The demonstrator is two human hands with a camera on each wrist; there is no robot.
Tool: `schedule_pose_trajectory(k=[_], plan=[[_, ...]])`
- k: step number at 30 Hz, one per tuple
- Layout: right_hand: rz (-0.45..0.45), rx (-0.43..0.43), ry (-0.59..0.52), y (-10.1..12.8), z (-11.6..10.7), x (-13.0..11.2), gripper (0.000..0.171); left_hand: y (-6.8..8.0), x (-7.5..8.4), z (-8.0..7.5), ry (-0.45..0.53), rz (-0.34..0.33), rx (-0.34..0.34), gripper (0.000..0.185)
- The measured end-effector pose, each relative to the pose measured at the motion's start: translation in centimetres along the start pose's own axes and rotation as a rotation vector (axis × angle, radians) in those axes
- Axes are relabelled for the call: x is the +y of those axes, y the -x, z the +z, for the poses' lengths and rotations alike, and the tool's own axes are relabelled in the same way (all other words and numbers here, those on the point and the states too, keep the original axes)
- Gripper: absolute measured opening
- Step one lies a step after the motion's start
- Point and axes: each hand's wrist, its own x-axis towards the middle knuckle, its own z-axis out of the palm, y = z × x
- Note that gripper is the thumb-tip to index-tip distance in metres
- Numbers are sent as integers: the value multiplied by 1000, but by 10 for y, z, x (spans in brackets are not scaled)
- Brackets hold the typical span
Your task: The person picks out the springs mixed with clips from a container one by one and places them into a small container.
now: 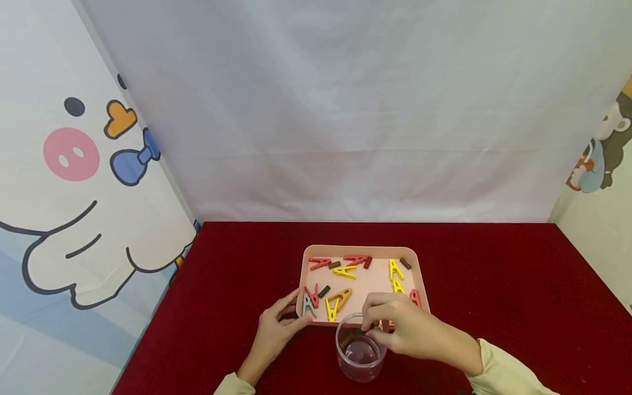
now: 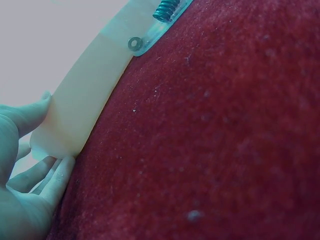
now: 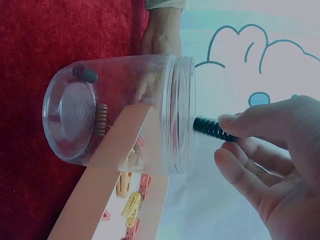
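My right hand (image 1: 407,327) pinches a dark coil spring (image 3: 214,129) between thumb and fingers. In the right wrist view the spring's end is right at the mouth of a clear plastic jar (image 3: 127,70). Inside that jar are a brown spring (image 3: 101,120) and a dark spring (image 3: 85,73). My left hand (image 1: 274,328) grips the near left corner of a pink tray (image 1: 365,250), thumb on the rim and fingers low on the outer wall, as the left wrist view shows. The jar stands against the tray's near side.
Inside the tray lie red clips (image 1: 321,263), yellow clips (image 1: 395,270), a grey clip (image 1: 308,305), an orange clip (image 1: 340,297) and several loose springs (image 1: 324,291). A dark red cloth (image 1: 474,274) covers the table, with a pale curtain (image 1: 345,137) behind it.
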Motion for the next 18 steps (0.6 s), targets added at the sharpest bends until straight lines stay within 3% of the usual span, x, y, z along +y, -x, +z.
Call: schedule_pose_trajectory(k=[18], plan=[[5, -60, -9, -2, 5, -1, 24, -2, -2, 2, 38, 21, 3, 63]])
